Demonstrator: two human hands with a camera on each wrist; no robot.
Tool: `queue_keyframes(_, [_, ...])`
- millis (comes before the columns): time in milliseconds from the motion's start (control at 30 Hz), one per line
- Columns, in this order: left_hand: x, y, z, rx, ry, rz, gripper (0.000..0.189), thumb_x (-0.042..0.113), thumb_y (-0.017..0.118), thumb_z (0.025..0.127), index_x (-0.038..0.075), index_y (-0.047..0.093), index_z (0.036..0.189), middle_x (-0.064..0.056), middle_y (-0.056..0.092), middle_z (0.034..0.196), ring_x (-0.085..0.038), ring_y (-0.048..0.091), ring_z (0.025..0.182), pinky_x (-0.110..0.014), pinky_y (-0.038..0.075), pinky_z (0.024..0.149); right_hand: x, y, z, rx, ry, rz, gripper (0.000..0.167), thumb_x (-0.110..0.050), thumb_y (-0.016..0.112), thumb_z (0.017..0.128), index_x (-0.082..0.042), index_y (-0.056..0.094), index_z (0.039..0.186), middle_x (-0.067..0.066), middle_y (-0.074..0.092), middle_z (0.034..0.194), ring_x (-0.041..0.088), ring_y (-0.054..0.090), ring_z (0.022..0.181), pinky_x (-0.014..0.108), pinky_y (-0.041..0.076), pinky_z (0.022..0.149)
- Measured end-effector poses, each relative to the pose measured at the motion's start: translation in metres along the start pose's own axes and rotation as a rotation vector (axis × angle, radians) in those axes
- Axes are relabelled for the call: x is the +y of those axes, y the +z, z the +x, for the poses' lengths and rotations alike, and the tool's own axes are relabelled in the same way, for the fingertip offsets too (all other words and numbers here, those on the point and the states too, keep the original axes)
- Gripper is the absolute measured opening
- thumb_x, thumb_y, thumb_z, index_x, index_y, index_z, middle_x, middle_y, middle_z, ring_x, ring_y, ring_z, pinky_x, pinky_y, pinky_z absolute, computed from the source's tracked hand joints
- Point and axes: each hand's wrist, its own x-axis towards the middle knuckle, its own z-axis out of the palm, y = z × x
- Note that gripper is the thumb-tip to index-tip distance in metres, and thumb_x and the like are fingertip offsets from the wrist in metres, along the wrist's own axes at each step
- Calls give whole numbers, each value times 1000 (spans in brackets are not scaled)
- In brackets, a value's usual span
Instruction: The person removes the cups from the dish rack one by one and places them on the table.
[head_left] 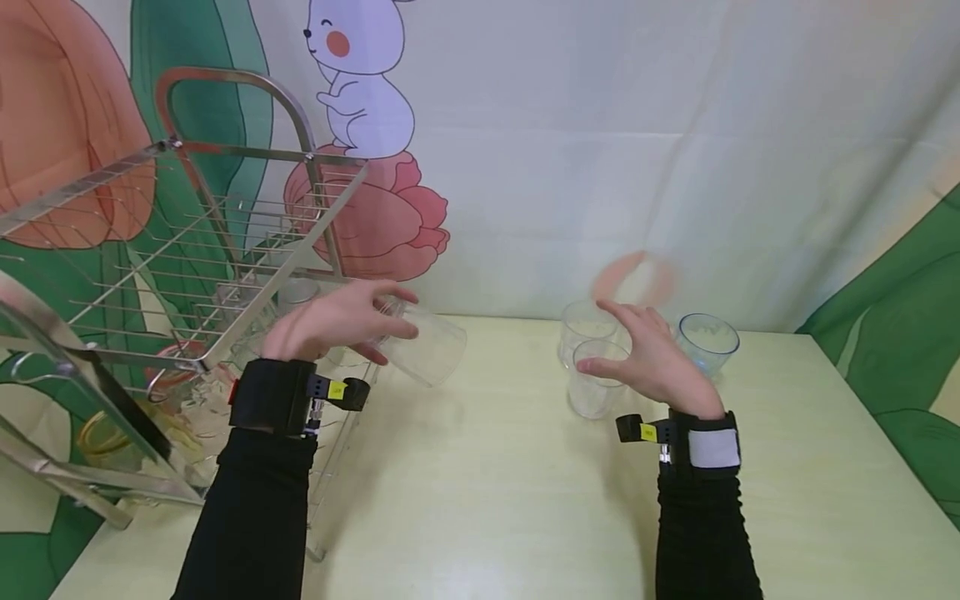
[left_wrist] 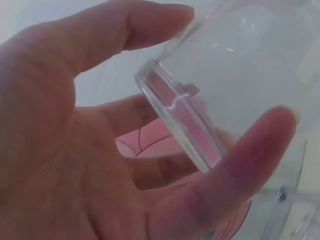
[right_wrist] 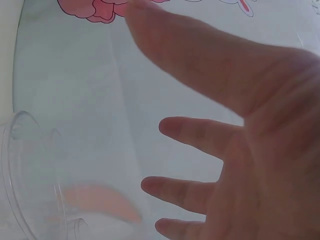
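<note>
My left hand (head_left: 341, 318) grips a clear plastic cup (head_left: 429, 343) near its base, and the cup is tilted on its side above the table beside the rack. In the left wrist view the thumb and fingers curl around the thick base of the cup (left_wrist: 240, 75). My right hand (head_left: 654, 354) hovers with spread fingers just above and beside a clear cup (head_left: 592, 396) standing on the table. Behind that one stands another clear cup (head_left: 581, 329). To the right of the hand is a blue-rimmed cup (head_left: 708, 337). In the right wrist view nothing lies between the fingers.
A metal two-tier dish rack (head_left: 277, 279) stands at the left, with several glasses and cups on its lower tier, one yellowish (head_left: 108, 433). The pale table (head_left: 480, 500) runs back to a printed curtain (head_left: 540, 192).
</note>
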Motion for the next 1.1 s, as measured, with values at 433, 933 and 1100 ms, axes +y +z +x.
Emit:
queue_keyframes(433, [-13, 42, 23, 22, 147, -216, 59, 22, 72, 91, 15, 45, 143, -15, 41, 133, -29, 65, 98, -43, 56, 82, -5, 10, 4, -10, -51, 69, 96, -57, 78, 76, -31, 29, 154, 3, 25, 158, 33, 0, 148, 74, 22, 102])
queue_keyframes(933, [-24, 85, 39, 79, 375, -507, 58, 22, 75, 88, 22, 50, 141, -7, 44, 138, -31, 66, 103, -44, 53, 90, -11, 14, 6, -57, -139, 234, 92, -51, 79, 78, -31, 30, 153, -8, 29, 156, 27, 28, 142, 52, 35, 107])
queue_keyframes(1100, [-25, 95, 45, 79, 397, -562, 58, 21, 74, 89, 20, 49, 142, -13, 47, 133, -32, 65, 103, -43, 53, 89, -13, 15, 5, -83, -137, 311, 92, -48, 81, 77, -32, 31, 153, -9, 28, 156, 28, 31, 141, 49, 41, 104])
